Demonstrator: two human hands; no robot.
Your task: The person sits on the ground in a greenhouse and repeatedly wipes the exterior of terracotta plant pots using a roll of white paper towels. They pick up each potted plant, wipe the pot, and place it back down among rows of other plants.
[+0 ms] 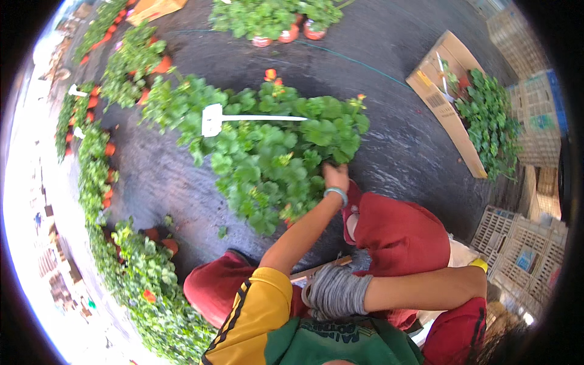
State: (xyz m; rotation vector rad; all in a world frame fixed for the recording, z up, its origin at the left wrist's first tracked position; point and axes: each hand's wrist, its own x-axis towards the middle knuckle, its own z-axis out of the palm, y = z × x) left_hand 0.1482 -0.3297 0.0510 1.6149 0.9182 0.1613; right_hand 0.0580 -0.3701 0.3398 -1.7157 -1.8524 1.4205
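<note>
My left hand [336, 175], bare with a pale bangle at the wrist, reaches under the leaves at the near right side of a cluster of green leafy plants [273, 150]. Leaves hide its fingertips and whatever they touch. Orange-red blooms [271, 75] show at the cluster's far side. A white plastic plant label [212, 120] with a long pointed stem lies flat on top of the leaves and bears writing. My right hand [335, 292], in a grey knitted glove, is curled close to my lap, beside a brown strip-like edge [319, 269]; what its fingers hold cannot be told.
Dark ground cover [383, 137] lies under the plants. Potted plants stand in rows at the left [93, 169] and at the top [273, 18]. An open cardboard box [445, 107] with plants is at the right, near stacked plastic crates [515, 242]. My knees flank the near side.
</note>
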